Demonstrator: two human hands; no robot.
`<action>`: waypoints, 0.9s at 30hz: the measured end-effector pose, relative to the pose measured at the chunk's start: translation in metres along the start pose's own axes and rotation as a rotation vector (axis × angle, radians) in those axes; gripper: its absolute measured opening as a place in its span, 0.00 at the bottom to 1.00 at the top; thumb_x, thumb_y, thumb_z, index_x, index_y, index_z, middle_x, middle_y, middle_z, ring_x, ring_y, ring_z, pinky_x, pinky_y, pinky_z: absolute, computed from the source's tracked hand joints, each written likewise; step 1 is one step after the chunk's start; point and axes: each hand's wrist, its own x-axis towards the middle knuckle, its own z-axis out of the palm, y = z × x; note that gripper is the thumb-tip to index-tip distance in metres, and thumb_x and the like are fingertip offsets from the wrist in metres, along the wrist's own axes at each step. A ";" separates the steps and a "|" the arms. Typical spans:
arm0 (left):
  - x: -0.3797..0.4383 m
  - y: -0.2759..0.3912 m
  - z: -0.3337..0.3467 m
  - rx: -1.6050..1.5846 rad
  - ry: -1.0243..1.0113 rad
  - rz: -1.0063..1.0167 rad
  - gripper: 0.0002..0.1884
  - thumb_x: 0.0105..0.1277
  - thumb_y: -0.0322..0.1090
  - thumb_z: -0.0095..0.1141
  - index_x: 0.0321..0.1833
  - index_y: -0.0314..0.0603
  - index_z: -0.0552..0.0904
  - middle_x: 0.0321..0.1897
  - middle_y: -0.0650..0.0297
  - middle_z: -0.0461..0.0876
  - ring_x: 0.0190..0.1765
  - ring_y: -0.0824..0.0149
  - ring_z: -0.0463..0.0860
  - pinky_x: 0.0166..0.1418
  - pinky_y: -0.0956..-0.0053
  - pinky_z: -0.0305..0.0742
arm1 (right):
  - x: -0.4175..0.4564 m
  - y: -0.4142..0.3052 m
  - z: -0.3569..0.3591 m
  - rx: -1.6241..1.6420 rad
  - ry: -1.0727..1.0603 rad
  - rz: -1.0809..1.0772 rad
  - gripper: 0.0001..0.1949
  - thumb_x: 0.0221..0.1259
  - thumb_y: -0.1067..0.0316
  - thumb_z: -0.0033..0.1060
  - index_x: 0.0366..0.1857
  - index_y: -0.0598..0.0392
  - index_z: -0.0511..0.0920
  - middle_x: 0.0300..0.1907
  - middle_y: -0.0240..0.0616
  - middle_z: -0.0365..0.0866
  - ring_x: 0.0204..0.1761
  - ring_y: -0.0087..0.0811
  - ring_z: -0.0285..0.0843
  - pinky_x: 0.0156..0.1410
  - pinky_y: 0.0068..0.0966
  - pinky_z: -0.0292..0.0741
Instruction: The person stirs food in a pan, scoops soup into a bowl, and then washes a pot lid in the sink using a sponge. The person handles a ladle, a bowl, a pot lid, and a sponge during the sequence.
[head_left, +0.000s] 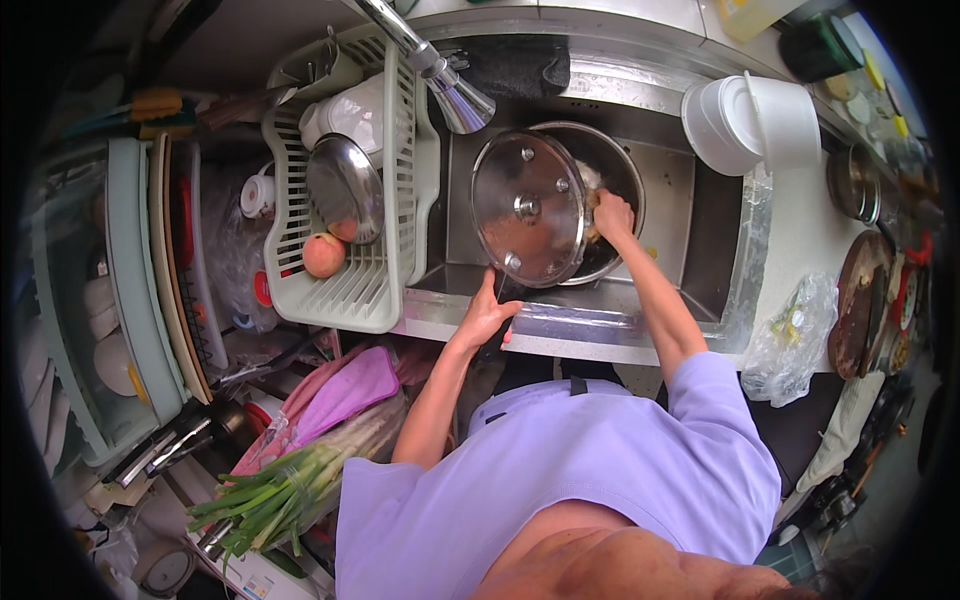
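In the sink stands a metal pot, with a steel-rimmed glass lid tilted over its left part. My left hand is closed around a black handle that runs up beneath the lid's lower edge; where it joins is hidden. From the right, my right hand reaches into the pot, fingers curled on a pale, brownish item. The lid covers part of that item, and I cannot tell what it is.
A chrome faucet hangs over the sink's upper left. Left of it, a dish rack holds peaches, a metal lid and white bowls. White plastic tubs and a plastic bag lie right. Scallions lie lower left.
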 end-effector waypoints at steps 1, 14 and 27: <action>0.002 -0.010 -0.002 0.003 0.025 0.039 0.41 0.58 0.22 0.56 0.74 0.34 0.52 0.34 0.53 0.81 0.18 0.67 0.78 0.23 0.72 0.74 | -0.005 -0.009 -0.018 0.092 0.080 -0.100 0.17 0.62 0.68 0.48 0.56 0.48 0.74 0.44 0.51 0.82 0.46 0.55 0.80 0.52 0.43 0.77; -0.001 0.014 0.004 -0.076 -0.056 -0.039 0.40 0.59 0.21 0.56 0.74 0.37 0.52 0.30 0.55 0.80 0.15 0.68 0.76 0.16 0.74 0.70 | -0.084 -0.020 -0.003 0.262 -0.305 -0.328 0.22 0.53 0.76 0.51 0.55 0.55 0.68 0.49 0.57 0.79 0.53 0.58 0.76 0.54 0.47 0.74; 0.005 0.004 -0.002 -0.095 -0.058 -0.014 0.42 0.57 0.20 0.56 0.75 0.36 0.51 0.30 0.54 0.80 0.16 0.68 0.77 0.17 0.73 0.71 | -0.085 -0.034 -0.035 -0.156 -0.391 -0.443 0.16 0.54 0.74 0.53 0.49 0.54 0.74 0.46 0.46 0.83 0.46 0.49 0.83 0.49 0.43 0.79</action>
